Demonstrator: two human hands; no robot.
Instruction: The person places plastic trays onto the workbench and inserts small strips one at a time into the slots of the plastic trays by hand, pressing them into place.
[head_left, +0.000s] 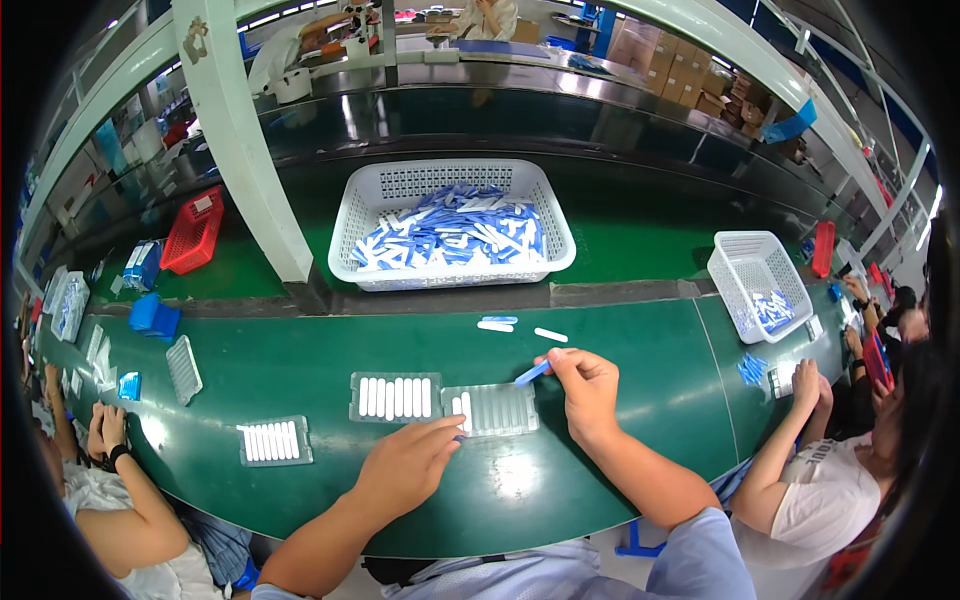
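Note:
My right hand (588, 388) pinches a slim blue stick (533, 373) between thumb and fingertips, above the right end of a clear plastic tray (520, 410). That tray has several slots; white sticks (465, 402) fill those at its left end. My left hand (410, 462) is at the tray's left end, fingers bent together, with a small blue bit showing under the fingertips; the rest of what they hold is hidden. Just to the left, a second clear tray (354, 398) holds a row of white sticks. Beyond the trays lie loose white and blue sticks (496, 326).
A large white basket (450, 280) heaped with blue and white sticks stands at the back. Further left lie a filled tray (275, 460), another tray (184, 370) and a red basket (193, 230). A smaller white basket (735, 290) stands right. Co-workers sit on both sides; a post (240, 140) rises behind.

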